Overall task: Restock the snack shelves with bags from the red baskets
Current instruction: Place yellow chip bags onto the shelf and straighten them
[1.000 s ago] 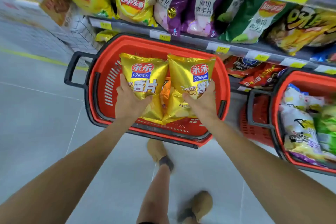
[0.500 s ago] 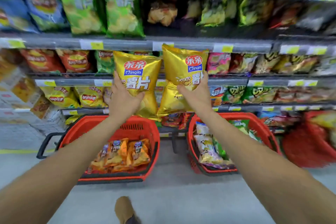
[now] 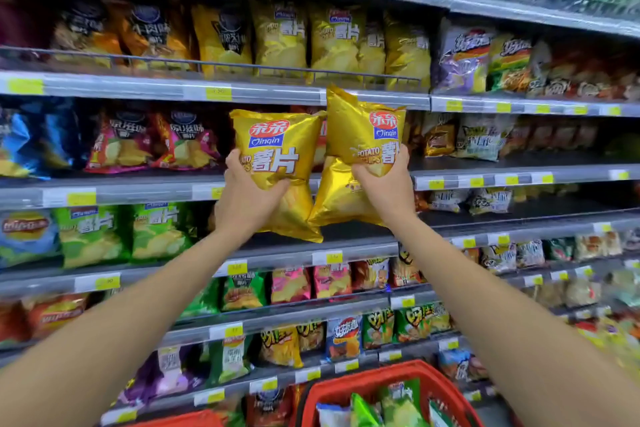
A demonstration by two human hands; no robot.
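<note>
Two gold crisp bags, one per hand: left bag gripped low by the left hand, fingers curled round it; right bag likewise in the right hand. Position: mid-air before the shelves, below the matching gold row. Risk: slick foil and a low grip, so a bag may slip or snag on the wire rail.

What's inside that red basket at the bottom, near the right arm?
The red basket holds snack bags: green ones and a pale one show on top. Whatever lies beneath them is covered, and the picture's edge cuts off the rest.
</note>
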